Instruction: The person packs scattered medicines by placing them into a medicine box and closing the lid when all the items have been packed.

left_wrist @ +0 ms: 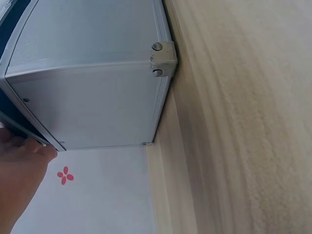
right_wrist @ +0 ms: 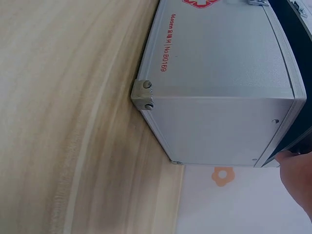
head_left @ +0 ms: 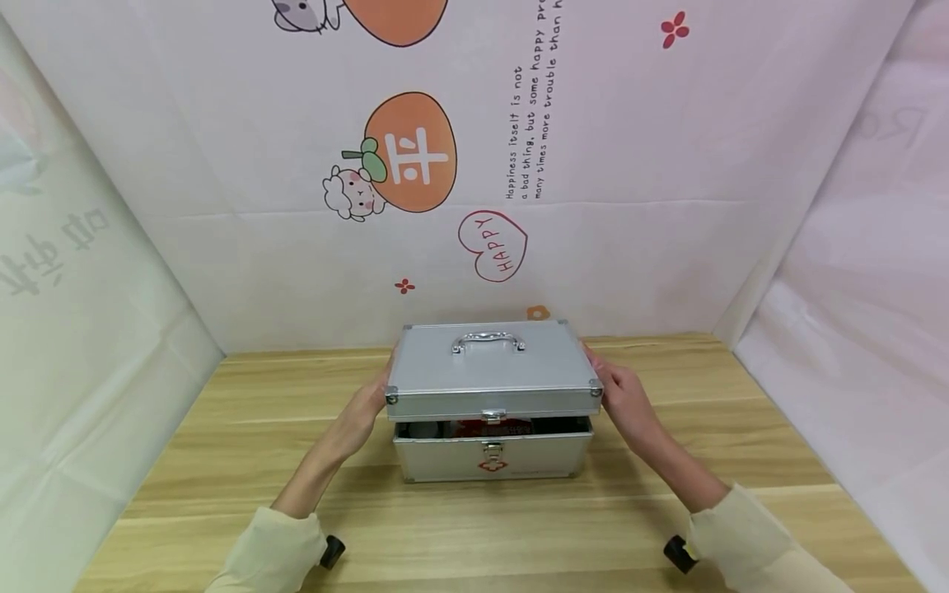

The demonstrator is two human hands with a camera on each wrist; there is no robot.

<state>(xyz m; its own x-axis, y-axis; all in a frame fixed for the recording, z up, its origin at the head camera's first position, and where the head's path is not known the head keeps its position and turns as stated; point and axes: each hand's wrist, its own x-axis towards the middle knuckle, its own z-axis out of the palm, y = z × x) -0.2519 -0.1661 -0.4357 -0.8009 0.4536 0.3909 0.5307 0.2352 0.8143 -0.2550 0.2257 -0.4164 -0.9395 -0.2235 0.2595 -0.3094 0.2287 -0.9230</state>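
A silver aluminium first-aid box with a red cross emblem stands on the table, its lid raised a little at the front. Through the gap show dark lining and some red packaging. My left hand holds the lid's left side, and in the left wrist view that hand has its fingers at the lid's edge. On the opposite side my right hand grips the lid; the right wrist view has this hand at the lid's rear corner. The lid hides most fingertips in the head view.
The wood-grain table ends at a printed white cloth close behind the box. More white cloth hangs along both sides. A metal carry handle lies on the lid, and an undone latch is on the front.
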